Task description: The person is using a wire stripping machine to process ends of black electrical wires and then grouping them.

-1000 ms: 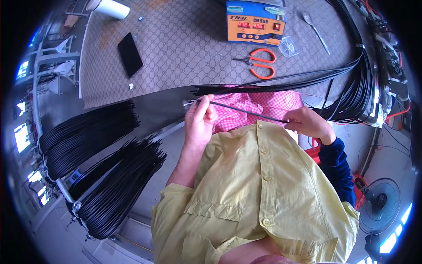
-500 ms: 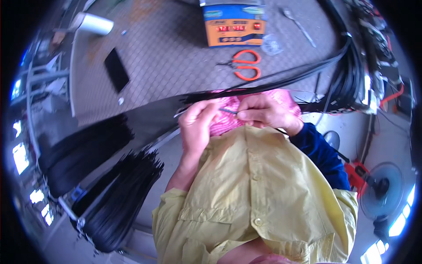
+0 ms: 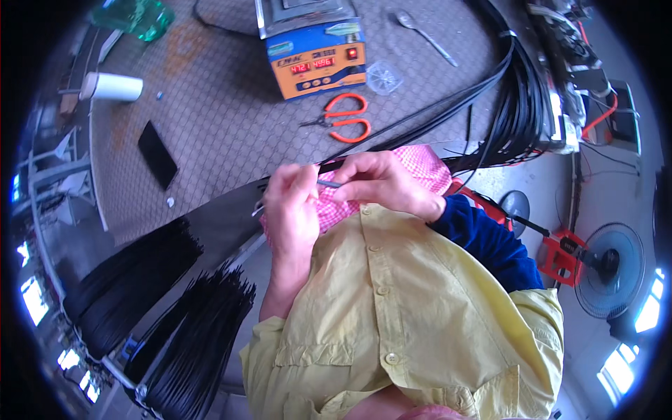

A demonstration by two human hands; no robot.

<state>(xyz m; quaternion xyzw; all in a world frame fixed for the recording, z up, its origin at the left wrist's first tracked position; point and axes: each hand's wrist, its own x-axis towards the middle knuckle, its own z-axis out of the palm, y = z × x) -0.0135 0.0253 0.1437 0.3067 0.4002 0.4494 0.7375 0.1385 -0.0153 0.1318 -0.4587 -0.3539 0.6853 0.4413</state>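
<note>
A short stretch of thin dark cable (image 3: 328, 183) spans the small gap between my two hands, above a pink checked cloth (image 3: 427, 166) on my lap. My left hand (image 3: 292, 206) is closed on one side of it, its fingers slightly blurred. On the other side, my right hand (image 3: 383, 183) pinches the cable between thumb and forefinger. Just beyond the hands, long black cables (image 3: 437, 112) run along the table's near edge to a thick bundle (image 3: 521, 105) at the right. The cable's tips are hidden by my fingers.
Orange-handled scissors (image 3: 348, 119) lie on the table (image 3: 224, 105), near an orange-and-blue box with a red display (image 3: 315, 66). A black flat slab (image 3: 158, 155), white roll (image 3: 115, 87) and metal spoon (image 3: 427, 38) lie around. Black cable bundles (image 3: 199, 343) hang at left; a fan (image 3: 607, 273) stands right.
The whole view has shifted, so the box, scissors and hands appear further left. Both hands keep their closed hold on the cable, and the left fingers are now more blurred.
</note>
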